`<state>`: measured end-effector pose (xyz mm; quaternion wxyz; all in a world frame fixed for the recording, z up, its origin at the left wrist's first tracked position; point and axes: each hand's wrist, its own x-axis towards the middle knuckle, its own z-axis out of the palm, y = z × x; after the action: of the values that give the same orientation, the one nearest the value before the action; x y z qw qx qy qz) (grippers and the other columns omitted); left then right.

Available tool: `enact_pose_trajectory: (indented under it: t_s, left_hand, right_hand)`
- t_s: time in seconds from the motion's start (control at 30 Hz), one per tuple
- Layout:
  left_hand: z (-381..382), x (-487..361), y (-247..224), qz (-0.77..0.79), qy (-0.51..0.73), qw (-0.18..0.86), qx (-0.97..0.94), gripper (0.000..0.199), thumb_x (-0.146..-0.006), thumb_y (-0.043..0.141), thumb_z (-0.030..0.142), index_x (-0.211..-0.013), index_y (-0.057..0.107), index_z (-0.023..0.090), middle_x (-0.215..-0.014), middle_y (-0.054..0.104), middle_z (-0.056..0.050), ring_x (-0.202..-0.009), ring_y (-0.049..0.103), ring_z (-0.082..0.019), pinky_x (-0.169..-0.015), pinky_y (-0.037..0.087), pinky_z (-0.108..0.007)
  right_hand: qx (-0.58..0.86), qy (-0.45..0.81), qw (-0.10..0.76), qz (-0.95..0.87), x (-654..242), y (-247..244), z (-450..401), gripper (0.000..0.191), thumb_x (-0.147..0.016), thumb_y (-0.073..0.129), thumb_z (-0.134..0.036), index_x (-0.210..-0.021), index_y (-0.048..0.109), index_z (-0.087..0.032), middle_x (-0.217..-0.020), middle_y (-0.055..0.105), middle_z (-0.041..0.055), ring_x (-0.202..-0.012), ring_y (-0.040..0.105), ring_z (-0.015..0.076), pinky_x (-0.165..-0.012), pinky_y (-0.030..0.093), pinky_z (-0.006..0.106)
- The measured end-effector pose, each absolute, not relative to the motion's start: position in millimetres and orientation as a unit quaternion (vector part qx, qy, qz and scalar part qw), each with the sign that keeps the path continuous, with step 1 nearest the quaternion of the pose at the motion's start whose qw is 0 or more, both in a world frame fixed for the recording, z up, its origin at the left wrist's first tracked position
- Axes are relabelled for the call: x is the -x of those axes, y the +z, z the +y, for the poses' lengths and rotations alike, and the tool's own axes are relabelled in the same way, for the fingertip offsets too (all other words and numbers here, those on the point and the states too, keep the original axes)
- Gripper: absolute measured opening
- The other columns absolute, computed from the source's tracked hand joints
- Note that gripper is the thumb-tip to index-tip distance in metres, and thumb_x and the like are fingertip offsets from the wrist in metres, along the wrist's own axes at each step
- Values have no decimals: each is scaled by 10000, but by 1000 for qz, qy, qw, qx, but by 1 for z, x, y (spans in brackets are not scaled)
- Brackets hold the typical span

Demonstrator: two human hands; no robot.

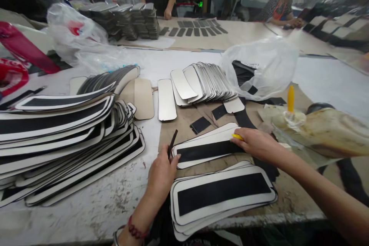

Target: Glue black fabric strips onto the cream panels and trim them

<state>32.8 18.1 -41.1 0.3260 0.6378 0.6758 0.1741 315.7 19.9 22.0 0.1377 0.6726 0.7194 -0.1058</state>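
My left hand (pixel 163 171) pinches a thin dark strip (pixel 173 140) that points up and away. Its thumb touches the left end of a pale panel with a black rectangle on it (pixel 206 150). At that panel's right end, my right hand (pixel 251 141) is closed round a small yellow tool (pixel 238 137); most of the tool is hidden in the fingers. Beneath this panel lies another pale panel (pixel 221 132). Nearer me, a fanned stack of similar panels (pixel 225 194) reaches the table's front edge.
Tall piles of black-and-white panels (pixel 57 138) stand at left. Farther back are fanned pale pieces (pixel 210 84) and a clear plastic bag (pixel 265 65). A yellow handle (pixel 290 99) stands up from a stained bag at right. Two people work at the far table.
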Motion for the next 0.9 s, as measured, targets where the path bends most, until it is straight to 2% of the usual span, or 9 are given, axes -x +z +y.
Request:
enact_pose_trajectory:
  t_s: [0.1, 0.23, 0.37, 0.57, 0.77, 0.9]
  left_hand:
    - [17, -31, -46, 648, 177, 316, -670, 327, -843, 527, 231, -1166, 503, 185, -846, 653, -56, -792, 619, -233, -707, 447, -319]
    - [20, -25, -54, 571, 181, 315, -736, 299, -822, 506, 108, -1069, 610, 241, -1017, 635, -31, -923, 590, -182, -832, 438, -289]
    - [22, -20, -58, 530, 160, 294, -779, 481, -712, 446, -53, -1054, 649, 218, -904, 626, -43, -819, 593, -177, -762, 462, -280]
    - [22, -15, -58, 489, 149, 269, -816, 546, -682, 384, -54, -1096, 635, 198, -847, 610, -51, -767, 595, -176, -718, 484, -283]
    - [24, -11, -67, 457, 163, 231, -843, 491, -743, 350, 21, -1123, 615, 186, -883, 620, -62, -768, 613, -188, -714, 515, -303]
    - [24, -10, -70, 448, 160, 210, -854, 565, -698, 319, -3, -1151, 602, 180, -847, 612, -57, -745, 617, -185, -682, 521, -288]
  right_hand:
    - [-681, -58, 132, 718, -310, 14, 18, 237, -913, 431, -361, -864, 586, -189, -892, 652, 75, -866, 614, 221, -689, 404, 279]
    - [-690, -56, 153, 705, -307, 10, 22, 253, -914, 430, -393, -876, 588, -199, -883, 656, 70, -831, 627, 224, -644, 408, 280]
    - [-688, -68, 158, 705, -310, 5, 26, 267, -916, 422, -405, -889, 589, -197, -875, 661, 76, -823, 633, 233, -627, 403, 277]
    - [-695, -95, 153, 696, -316, 6, 27, 311, -921, 395, -429, -903, 591, -187, -872, 662, 94, -831, 629, 251, -641, 398, 293]
    - [-696, -101, 164, 691, -315, 14, 30, 307, -925, 398, -431, -940, 587, -190, -899, 668, 90, -863, 627, 235, -684, 404, 283]
    - [-691, -93, 170, 697, -310, 12, 34, 285, -929, 408, -404, -970, 572, -174, -905, 668, 102, -857, 636, 247, -691, 417, 295]
